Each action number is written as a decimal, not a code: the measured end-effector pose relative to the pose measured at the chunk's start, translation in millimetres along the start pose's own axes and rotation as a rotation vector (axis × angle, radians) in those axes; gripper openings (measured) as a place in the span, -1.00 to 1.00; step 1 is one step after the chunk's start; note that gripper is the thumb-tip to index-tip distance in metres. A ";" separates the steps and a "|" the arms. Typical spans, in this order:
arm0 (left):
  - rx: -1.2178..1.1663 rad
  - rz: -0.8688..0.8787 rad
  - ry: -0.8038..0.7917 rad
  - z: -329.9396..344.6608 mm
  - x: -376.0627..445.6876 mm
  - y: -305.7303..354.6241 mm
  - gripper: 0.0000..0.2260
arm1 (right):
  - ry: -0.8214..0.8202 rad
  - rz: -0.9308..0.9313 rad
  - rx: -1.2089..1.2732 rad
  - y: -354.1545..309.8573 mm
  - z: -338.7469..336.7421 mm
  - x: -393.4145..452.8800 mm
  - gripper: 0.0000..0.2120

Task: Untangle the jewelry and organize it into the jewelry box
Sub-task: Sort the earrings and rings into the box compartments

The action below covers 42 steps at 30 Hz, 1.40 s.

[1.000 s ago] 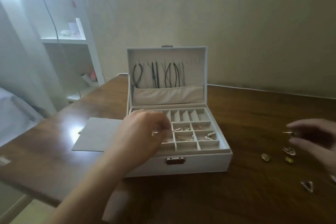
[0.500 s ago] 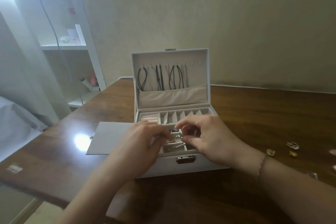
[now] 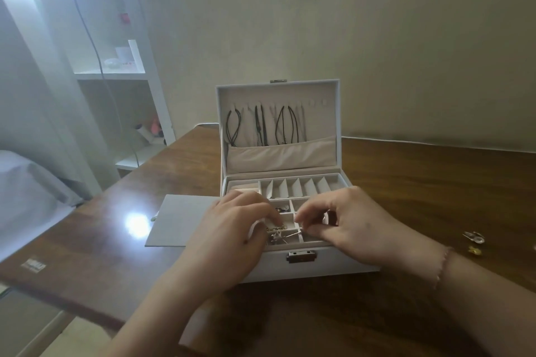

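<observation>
Both hands are now held together over the near part of the jewelry box (image 3: 333, 262); one second ago the right hand (image 3: 352, 226) was far out to the right over the table (image 3: 435, 182), by the loose pieces. Since half a second ago the hands have hardly moved.

A small gold chain (image 3: 275, 229) is pinched by the curled fingers of the left hand (image 3: 229, 236). A thin silver pin (image 3: 293, 234) is pinched by the fingertips of the right hand. Both pieces are held just above the little square pockets near the front of the box. Whether the chain and the pin are hooked together cannot be told. Much of the front pockets is hidden by the two hands, so what lies in them cannot be fully seen. One small dark piece (image 3: 282, 209) can be seen in a pocket between the hands.

The lid (image 3: 319, 95) is stood up at the far side, and black cords (image 3: 261, 127) are hung inside it, above a soft pocket.

A flat white card (image 3: 174, 223) is laid on the table, touching the left side of the box. A few small shiny pieces (image 3: 474, 242) are left on the table, well apart to the right. A thin bracelet (image 3: 442, 265) is worn on the right wrist. A white shelf (image 3: 116, 75) is stood far off to the left, by the wall.
</observation>
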<state>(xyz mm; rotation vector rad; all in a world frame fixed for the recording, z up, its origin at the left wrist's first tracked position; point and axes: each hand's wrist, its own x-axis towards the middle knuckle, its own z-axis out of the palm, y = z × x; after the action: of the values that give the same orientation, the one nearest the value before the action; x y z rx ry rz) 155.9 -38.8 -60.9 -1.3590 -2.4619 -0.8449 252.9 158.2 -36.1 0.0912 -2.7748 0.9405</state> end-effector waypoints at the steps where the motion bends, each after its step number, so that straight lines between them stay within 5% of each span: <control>1: 0.004 0.012 -0.019 0.0 0.5 0.5 -0.66 | 0.002 -0.004 0.003 0.1 1.5 -0.1 -0.76; 12: 0.037 0.055 -0.048 0.5 2.1 0.5 -0.65 | -0.234 -0.164 -0.191 -2.7 -12.7 3.3 -0.70; 18: 0.088 0.068 -0.015 1.4 -1.8 0.0 -0.70 | 0.279 -0.190 0.032 17.6 -39.5 -18.1 -0.82; 28: 0.091 0.170 0.068 5.5 -5.6 0.7 -0.73 | 0.706 -0.055 -0.090 92.4 -82.2 -108.5 -0.82; 35: -0.062 0.112 0.025 -2.2 -4.6 7.3 -0.78 | 0.732 -0.024 -0.184 120.1 -85.0 -120.5 -0.88; 42: 0.082 0.130 -0.030 1.9 -2.9 3.8 -0.76 | 0.618 0.072 -0.294 118.8 -87.1 -125.2 -0.80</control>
<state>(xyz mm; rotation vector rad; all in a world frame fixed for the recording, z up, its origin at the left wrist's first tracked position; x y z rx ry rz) 160.9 -38.2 -62.3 -1.4933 -2.3719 -0.6918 375.7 304.4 -66.4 -0.2961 -2.3048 0.4550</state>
